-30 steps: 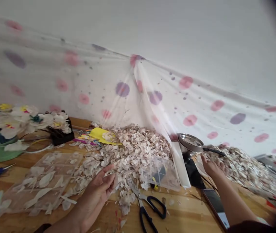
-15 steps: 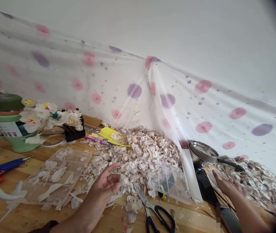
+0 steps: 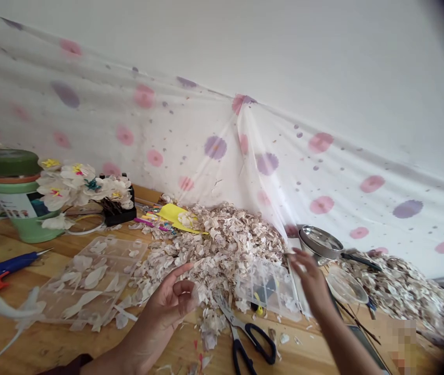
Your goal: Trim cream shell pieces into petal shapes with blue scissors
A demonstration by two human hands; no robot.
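My left hand (image 3: 169, 304) is raised over the near side of a heap of pale dried petals (image 3: 233, 234). Its thumb and fingers pinch a thin, translucent petal (image 3: 197, 293). Over a white strip (image 3: 299, 291) and the right end of a clear compartment box (image 3: 267, 286) hovers my right hand (image 3: 310, 278), its fingertips drawn together; anything between them is too small to make out. Scissors (image 3: 241, 330) with black handles lie spread on the wooden table between my hands. A clear round dish (image 3: 347, 285) sits to the right of my right hand.
At left are a flat divided tray (image 3: 89, 281) with petals, a blue glue gun (image 3: 7, 268), a green cup (image 3: 26, 208) and white handmade flowers (image 3: 75, 182). A metal pan (image 3: 321, 242) and another petal heap (image 3: 405, 291) occupy the right. Spotted plastic sheeting (image 3: 159, 125) covers the wall.
My right hand has moved left, away from the clear round dish, to above the white strip and compartment box. The dish now lies uncovered. My left hand has barely moved.
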